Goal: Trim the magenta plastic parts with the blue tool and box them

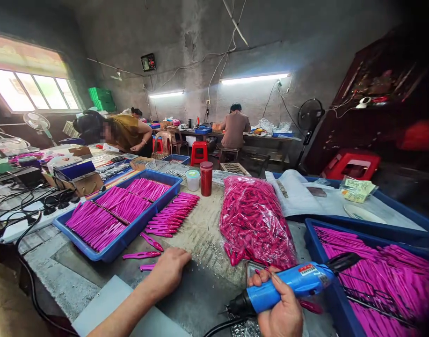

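Note:
My right hand (282, 304) is wrapped round a blue electric hand tool (287, 288) with a black nose and a thin metal tip pointing left. Fingers curled together, my left hand (170, 267) rests low over the table beside scattered small metal rings (210, 252); whatever it pinches is hidden. Just left of that hand lie a few loose slim magenta pieces (142, 255). A neat row of magenta pieces with darker red ends (172, 213) is laid out behind them. Beyond the tool sits a clear bag of dark pink pieces (254, 220).
A blue tray (105, 252) of magenta pieces stands left, another blue tray (314, 234) right. A red canister (206, 180) and a white tub (192, 180) stand behind. A pale board (112, 299) lies under my left forearm. A black cord (217, 327) crosses the front. Other people sit farther back.

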A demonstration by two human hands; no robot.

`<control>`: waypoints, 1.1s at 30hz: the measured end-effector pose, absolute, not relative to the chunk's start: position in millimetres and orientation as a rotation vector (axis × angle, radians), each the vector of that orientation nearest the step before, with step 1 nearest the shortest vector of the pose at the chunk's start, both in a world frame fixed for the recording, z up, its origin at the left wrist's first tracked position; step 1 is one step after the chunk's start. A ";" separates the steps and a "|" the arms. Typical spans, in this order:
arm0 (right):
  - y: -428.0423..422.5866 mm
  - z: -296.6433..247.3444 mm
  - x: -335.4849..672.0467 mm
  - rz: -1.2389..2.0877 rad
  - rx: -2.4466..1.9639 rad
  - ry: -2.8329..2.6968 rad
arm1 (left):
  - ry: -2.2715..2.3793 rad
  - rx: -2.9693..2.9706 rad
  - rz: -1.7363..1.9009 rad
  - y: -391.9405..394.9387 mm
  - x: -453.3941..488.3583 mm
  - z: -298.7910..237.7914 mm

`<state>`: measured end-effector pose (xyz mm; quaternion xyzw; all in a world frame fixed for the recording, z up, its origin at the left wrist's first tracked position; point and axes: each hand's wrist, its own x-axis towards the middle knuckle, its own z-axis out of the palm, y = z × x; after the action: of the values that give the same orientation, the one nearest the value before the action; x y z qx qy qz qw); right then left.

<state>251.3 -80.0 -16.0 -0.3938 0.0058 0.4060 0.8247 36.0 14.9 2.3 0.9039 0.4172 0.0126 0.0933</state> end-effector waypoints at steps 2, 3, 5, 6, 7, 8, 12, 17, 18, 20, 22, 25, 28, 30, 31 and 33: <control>-79.7 -14.3 250.6 0.852 -0.836 0.005 | 1.346 2.603 0.132 19.7 28.4 2.3; -79.5 -13.9 250.4 0.852 -0.835 0.003 | 1.352 2.589 0.162 21.0 25.8 1.7; -79.2 -14.1 250.2 0.855 -0.834 0.004 | 1.301 2.604 0.178 20.4 23.2 -0.7; -79.1 -14.6 250.2 0.854 -0.834 0.005 | 1.266 2.620 0.172 18.8 23.2 -2.1; -79.1 -15.2 250.3 0.852 -0.833 0.006 | 1.236 2.634 0.160 16.6 23.9 -3.6; -79.1 -15.8 250.5 0.851 -0.831 0.005 | 1.215 2.643 0.148 14.3 25.2 -5.0; -79.8 -18.1 251.3 0.864 -0.809 0.002 | 1.188 2.675 0.120 8.5 33.0 -9.3; -79.6 -20.7 251.6 0.864 -0.817 -0.007 | 1.162 2.746 0.122 8.9 43.0 -11.4; -79.3 -21.5 251.5 0.859 -0.818 -0.023 | 1.152 2.759 0.120 8.8 44.2 -11.6; -78.7 -23.2 251.6 0.842 -0.818 -0.075 | 1.131 2.788 0.102 7.5 45.3 -12.2; -78.4 -24.3 251.5 0.827 -0.820 -0.121 | 1.108 2.819 0.089 5.0 44.1 -13.6; -78.5 -23.9 251.1 0.824 -0.823 -0.094 | 1.049 2.862 0.115 0.5 38.6 -17.5; -78.6 -21.7 250.6 0.842 -0.818 -0.055 | 0.996 2.883 0.151 -3.5 32.1 -21.7; -78.5 -20.6 250.4 0.845 -0.817 -0.054 | 0.984 2.886 0.147 -5.9 29.4 -23.5; -78.4 -20.3 250.4 0.843 -0.818 -0.059 | 0.982 2.886 0.137 -7.2 28.9 -24.1; -78.4 -20.2 250.3 0.841 -0.820 -0.075 | 0.971 2.887 0.114 -10.3 29.4 -24.8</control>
<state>250.3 -78.4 -20.2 -0.3869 -0.0353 0.3965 0.8318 29.4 -10.3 -24.8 0.9462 0.3181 0.0375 0.0466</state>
